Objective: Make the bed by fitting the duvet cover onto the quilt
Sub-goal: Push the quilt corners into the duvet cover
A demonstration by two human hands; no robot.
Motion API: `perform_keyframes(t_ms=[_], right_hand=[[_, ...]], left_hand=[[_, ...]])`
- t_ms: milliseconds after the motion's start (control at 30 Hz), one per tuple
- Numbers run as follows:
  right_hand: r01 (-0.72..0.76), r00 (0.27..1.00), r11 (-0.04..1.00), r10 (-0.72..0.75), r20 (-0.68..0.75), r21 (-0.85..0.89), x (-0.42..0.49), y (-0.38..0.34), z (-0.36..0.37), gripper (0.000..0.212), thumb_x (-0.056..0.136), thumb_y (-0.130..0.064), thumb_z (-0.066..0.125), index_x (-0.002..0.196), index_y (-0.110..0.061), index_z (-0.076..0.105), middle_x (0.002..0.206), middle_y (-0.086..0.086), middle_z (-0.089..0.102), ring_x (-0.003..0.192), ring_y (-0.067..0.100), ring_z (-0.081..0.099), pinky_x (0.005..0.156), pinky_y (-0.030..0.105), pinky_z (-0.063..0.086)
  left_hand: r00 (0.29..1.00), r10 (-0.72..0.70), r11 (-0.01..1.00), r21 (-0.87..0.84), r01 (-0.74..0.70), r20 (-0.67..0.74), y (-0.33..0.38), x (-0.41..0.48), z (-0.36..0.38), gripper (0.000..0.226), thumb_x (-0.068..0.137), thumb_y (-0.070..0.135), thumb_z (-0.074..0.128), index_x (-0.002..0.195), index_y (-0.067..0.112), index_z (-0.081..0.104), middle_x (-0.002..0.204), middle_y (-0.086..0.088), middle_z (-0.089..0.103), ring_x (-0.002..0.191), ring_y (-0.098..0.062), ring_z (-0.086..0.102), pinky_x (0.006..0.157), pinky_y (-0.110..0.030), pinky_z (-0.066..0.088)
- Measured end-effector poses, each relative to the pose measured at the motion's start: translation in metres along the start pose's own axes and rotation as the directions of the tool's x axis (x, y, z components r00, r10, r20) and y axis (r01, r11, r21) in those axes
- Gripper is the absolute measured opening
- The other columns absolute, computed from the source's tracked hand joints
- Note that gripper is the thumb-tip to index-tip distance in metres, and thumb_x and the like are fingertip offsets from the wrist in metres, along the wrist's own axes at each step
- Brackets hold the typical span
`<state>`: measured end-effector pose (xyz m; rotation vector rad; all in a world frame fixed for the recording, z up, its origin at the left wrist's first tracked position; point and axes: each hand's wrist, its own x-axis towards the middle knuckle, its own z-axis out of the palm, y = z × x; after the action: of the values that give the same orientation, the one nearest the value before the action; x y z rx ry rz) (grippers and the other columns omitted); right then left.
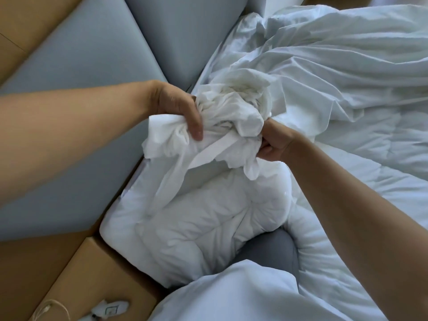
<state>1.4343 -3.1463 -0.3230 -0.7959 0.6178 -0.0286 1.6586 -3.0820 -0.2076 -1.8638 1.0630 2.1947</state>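
Head view: the left hand [176,107] curls its fingers [195,128] around a bunched corner of the white duvet cover [231,117]. The right hand [274,141] pinches the same bunch, above the puffy quilt [196,230] on the bed [370,181] beside the grey headboard [92,66].

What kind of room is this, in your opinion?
Most likely a bedroom: a white quilt and a rumpled duvet cover lie on a bed, against a grey padded headboard.

duvet cover [231,117]: I see thin, creased matt cloth
quilt [196,232]: puffy stitched fabric
headboard [76,72]: smooth grey padding
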Motion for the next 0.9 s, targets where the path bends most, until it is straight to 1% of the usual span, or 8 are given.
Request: perform_keyframes(t_ms=[67, 133, 200, 367, 533, 667, 800, 900], right_hand=[[-0.092, 0.99, 0.991, 0.101, 0.093, -0.094, -0.006, 0.003, 0.005, 0.023, 0.071, -0.011, 0.067, 0.051, -0.021, 0.065, 0.047, -0.01, 0.041, 0.035, -0.001, 0.025, 0.035, 0.013, 0.018], [-0.066, 0.978, 0.99, 0.088, 0.188, -0.124, -0.009, 0.006, 0.013, 0.009, 0.067, -0.012, 0.077, 0.068, -0.02, 0.073, 0.061, -0.004, 0.052, 0.04, 0.002, 0.028, 0.037, 0.013, 0.022], [0.027, 0.986, 0.998, -0.018, 0.164, -0.048, -0.007, 0.009, 0.018, 0.013, 0.073, -0.005, 0.075, 0.08, -0.016, 0.072, 0.071, 0.003, 0.053, 0.044, 0.004, 0.032, 0.038, 0.015, 0.026], [0.227, 0.972, 0.966, -0.232, 0.028, 0.122, -0.009, 0.004, 0.012, 0.011, 0.078, -0.003, 0.07, 0.082, -0.013, 0.067, 0.066, 0.003, 0.044, 0.044, 0.004, 0.03, 0.037, 0.015, 0.027], [0.009, 0.99, 0.999, -0.016, 0.139, 0.046, -0.016, 0.007, 0.011, 0.019, 0.073, -0.014, 0.076, 0.081, -0.009, 0.059, 0.049, -0.005, 0.038, 0.035, 0.002, 0.028, 0.032, 0.014, 0.024], [-0.045, 0.99, 0.998, 0.039, 0.133, 0.043, -0.013, 0.012, 0.02, 0.004, 0.082, -0.011, 0.065, 0.079, -0.008, 0.065, 0.048, -0.005, 0.032, 0.033, 0.002, 0.026, 0.03, 0.013, 0.024], [0.016, 0.999, 0.989, -0.02, 0.025, 0.147, -0.014, 0.014, 0.016, 0.021, 0.078, -0.012, 0.057, 0.058, -0.017, 0.058, 0.046, -0.006, 0.023, 0.03, 0.002, 0.024, 0.029, 0.013, 0.018], [0.114, 0.991, 0.977, -0.1, -0.085, 0.182, -0.013, 0.005, 0.011, 0.021, 0.073, -0.011, 0.049, 0.057, -0.02, 0.058, 0.044, -0.008, 0.035, 0.03, 0.002, 0.026, 0.028, 0.014, 0.017]], left_hand=[[0.992, 0.075, 0.995, -0.059, -0.081, -0.101, 0.004, 0.005, 0.003, 0.061, 0.067, -0.004, 0.066, 0.127, -0.012, 0.058, 0.123, -0.033, 0.063, 0.095, -0.042, 0.071, 0.08, -0.05, 0.061], [0.976, 0.136, 0.985, -0.079, -0.151, -0.168, 0.008, 0.013, 0.01, 0.064, 0.066, -0.005, 0.063, 0.129, -0.013, 0.054, 0.124, -0.036, 0.06, 0.108, -0.049, 0.064, 0.097, -0.062, 0.051], [0.952, 0.178, 0.967, -0.133, -0.215, -0.25, 0.008, 0.02, 0.015, 0.057, 0.066, -0.006, 0.061, 0.123, -0.01, 0.059, 0.118, -0.034, 0.062, 0.109, -0.05, 0.063, 0.098, -0.064, 0.049], [0.914, 0.201, 0.948, -0.165, -0.272, -0.353, 0.009, 0.024, 0.02, 0.049, 0.067, -0.002, 0.061, 0.115, 0.006, 0.067, 0.107, -0.022, 0.068, 0.104, -0.045, 0.062, 0.099, -0.065, 0.047], [0.888, 0.217, 0.936, -0.172, -0.308, -0.406, 0.01, 0.027, 0.025, 0.052, 0.068, -0.003, 0.061, 0.12, 0.001, 0.064, 0.123, -0.031, 0.064, 0.112, -0.051, 0.062, 0.096, -0.065, 0.051], [0.903, 0.207, 0.933, -0.203, -0.298, -0.377, 0.003, 0.036, 0.022, 0.054, 0.074, 0.003, 0.064, 0.128, -0.004, 0.059, 0.131, -0.033, 0.059, 0.12, -0.052, 0.058, 0.101, -0.069, 0.045], [0.958, 0.126, 0.973, -0.155, -0.169, -0.259, -0.013, 0.032, 0.015, 0.062, 0.065, 0.008, 0.074, 0.126, -0.001, 0.063, 0.126, -0.03, 0.063, 0.113, -0.048, 0.063, 0.105, -0.062, 0.044], [0.992, 0.064, 0.986, -0.147, -0.08, -0.11, -0.021, 0.029, 0.017, 0.059, 0.06, 0.009, 0.083, 0.116, -0.005, 0.069, 0.111, -0.026, 0.068, 0.093, -0.038, 0.069, 0.084, -0.051, 0.058]])
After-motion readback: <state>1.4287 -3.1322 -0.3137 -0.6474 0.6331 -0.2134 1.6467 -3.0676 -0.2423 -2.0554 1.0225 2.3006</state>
